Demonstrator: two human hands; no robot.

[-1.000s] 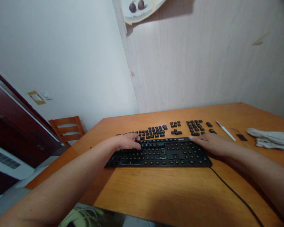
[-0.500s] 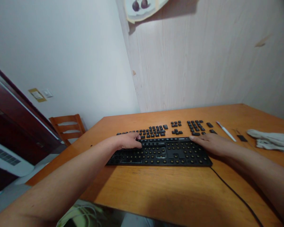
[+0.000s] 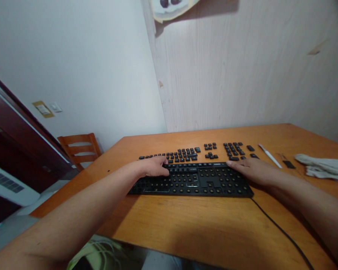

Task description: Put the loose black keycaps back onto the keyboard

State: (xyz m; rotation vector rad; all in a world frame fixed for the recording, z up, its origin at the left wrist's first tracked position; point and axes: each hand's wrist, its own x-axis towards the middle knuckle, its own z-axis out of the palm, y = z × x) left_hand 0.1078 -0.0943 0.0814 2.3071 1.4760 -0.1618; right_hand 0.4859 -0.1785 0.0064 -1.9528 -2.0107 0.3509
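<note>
A black keyboard (image 3: 205, 189) lies on the wooden table, most of its key places bare, with a row of keycaps (image 3: 186, 170) fitted near its upper edge. My left hand (image 3: 154, 166) grips the upper left part, thumb pressed on the fitted row and index finger at the far edge; its other fingers are hidden. At the right end, my right hand (image 3: 252, 170) holds the keyboard, with the thumb on the top corner and the fingers behind the edge. Loose black keycaps (image 3: 183, 154) lie in rows beyond the keyboard, and a number-pad group (image 3: 234, 149) sits farther right.
A white pen-like stick (image 3: 270, 155), a small black tool (image 3: 288, 164) and a whitish cloth glove (image 3: 321, 167) lie on the right of the table (image 3: 169, 221). The keyboard's cable (image 3: 281, 227) runs toward the front right. A wooden chair (image 3: 80, 148) stands at the left.
The view has shifted slightly. Both hands stay in nearly the same places on the keyboard, and the loose keycaps look unmoved.
</note>
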